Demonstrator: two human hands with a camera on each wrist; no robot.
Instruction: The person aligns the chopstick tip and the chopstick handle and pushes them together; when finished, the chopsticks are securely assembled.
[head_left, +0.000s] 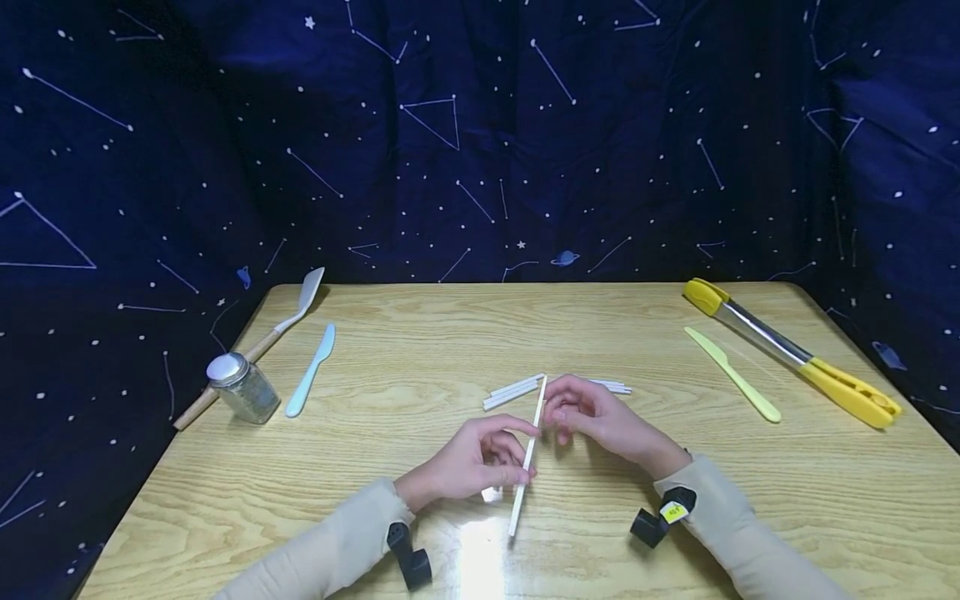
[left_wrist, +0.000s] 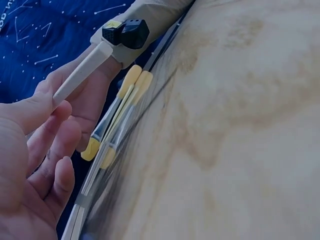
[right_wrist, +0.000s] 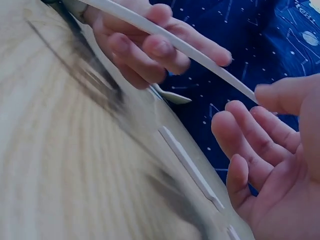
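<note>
Centrally, the left hand (head_left: 468, 468) pinches a slim white stick (head_left: 529, 450) between thumb and fingertips, its index finger reaching out along it. The stick slants from just below the frame's middle toward the lower edge, raised off the table (head_left: 420, 333). The right hand (head_left: 603, 423) faces it from the other side, fingers loosely curved and thumb near the stick's upper end; whether it grips that end cannot be told. Both forearms angle inward from the lower corners, wrists raised.

Just beyond the hands, some sticks (head_left: 512, 396) lie together left of the held one's tip, and others (head_left: 613, 386) show behind the right hand. Judging by this, one piece is in work and the rest wait; nothing visible looks finished.

Farther out, a jar (head_left: 251, 398), a spatula (head_left: 262, 344) and a pale blue knife (head_left: 311, 372) occupy the left; a yellow-green knife (head_left: 727, 367) and tongs (head_left: 791, 356) the right, all apparently unused.
</note>
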